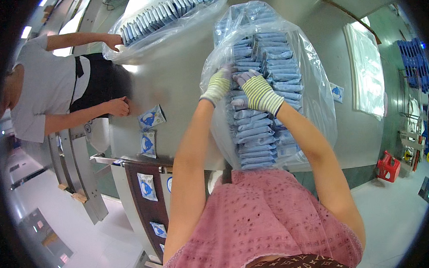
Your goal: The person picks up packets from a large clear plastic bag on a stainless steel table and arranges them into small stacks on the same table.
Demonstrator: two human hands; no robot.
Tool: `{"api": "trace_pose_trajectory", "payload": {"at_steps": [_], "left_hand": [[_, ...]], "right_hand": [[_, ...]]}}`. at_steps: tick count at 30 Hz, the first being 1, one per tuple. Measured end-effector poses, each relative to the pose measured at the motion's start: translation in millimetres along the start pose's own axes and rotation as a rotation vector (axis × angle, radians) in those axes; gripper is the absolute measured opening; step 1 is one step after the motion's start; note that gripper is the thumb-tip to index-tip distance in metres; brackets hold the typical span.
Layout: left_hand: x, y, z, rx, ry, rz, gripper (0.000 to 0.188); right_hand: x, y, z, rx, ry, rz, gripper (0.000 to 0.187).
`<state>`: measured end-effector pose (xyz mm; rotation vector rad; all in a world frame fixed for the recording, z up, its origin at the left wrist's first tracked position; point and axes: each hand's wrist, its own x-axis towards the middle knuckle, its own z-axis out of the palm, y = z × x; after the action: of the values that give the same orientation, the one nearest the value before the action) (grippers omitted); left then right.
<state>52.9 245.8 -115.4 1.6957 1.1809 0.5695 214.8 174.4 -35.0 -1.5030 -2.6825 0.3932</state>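
Observation:
A clear plastic bag (318,116) lies open on the metal table, holding small blue packets (254,132) stood on edge in two long rows. Both my hands wear striped white-and-yellow gloves with greyish fingers. My left hand (218,85) is at the left side of the left row, its fingers pressed together against the packets' edges and partly blurred. Reaching over the same row, my right hand (259,92) is closed round a few packets, fingers on the far side and thumb nearer me. The packets between its fingers are mostly hidden.
A co-worker (57,87) at the left touches another bag of packets (168,15). Loose packets (148,144) lie on the table (175,83), and others ride a dark conveyor belt (143,205). Flat plastic bags (365,69) lie at right; a red jerrycan (388,166) stands on the floor.

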Motion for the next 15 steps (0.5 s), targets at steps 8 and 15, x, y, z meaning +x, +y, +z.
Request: {"api": "trace_pose_trajectory", "payload": {"at_steps": [8, 15], "left_hand": [[17, 26, -59, 1.229, -0.185, 0.190, 0.050], [-72, 62, -42, 1.242, 0.014, 0.404, 0.050]], "right_hand": [[-8, 0, -6, 0.026, 0.024, 0.053, 0.089], [-9, -6, -3, -0.013, -0.046, 0.089, 0.088]]}}
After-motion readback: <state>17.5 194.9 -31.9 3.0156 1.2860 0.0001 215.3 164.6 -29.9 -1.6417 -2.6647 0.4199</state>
